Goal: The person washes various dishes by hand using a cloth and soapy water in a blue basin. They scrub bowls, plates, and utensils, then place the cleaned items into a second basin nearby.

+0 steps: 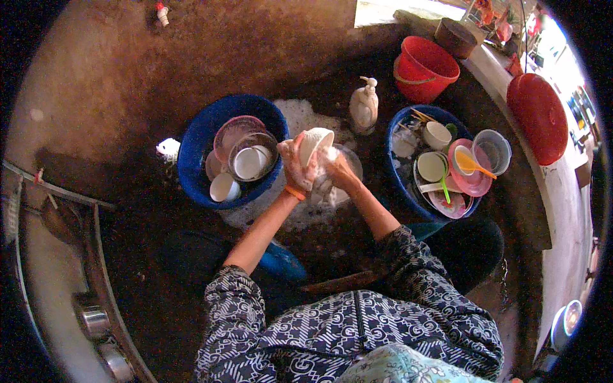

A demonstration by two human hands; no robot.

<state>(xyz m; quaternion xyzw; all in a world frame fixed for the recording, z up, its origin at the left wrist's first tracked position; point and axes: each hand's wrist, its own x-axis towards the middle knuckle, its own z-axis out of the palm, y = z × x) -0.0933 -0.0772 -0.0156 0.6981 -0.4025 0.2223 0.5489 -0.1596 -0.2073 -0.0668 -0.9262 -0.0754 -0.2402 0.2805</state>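
A white bowl (317, 142), tilted on its side, is held up in front of me over a soapy basin (354, 167). My left hand (297, 165), with an orange band at the wrist, is closed round the bowl's left side. On its other side my right hand (342, 172) presses against the bowl with closed fingers. White suds cover both hands and hide what the right one holds, if anything. Foam (300, 118) spreads over the wet floor around the basin.
To the left, a blue tub (191, 172) contains bowls and a pink dish. A second blue tub (394, 182) on the right holds bowls, a pink plate and utensils. Beyond stand a pump bottle (364, 110) and a red bucket (415, 70). A red basin (537, 118) leans far right.
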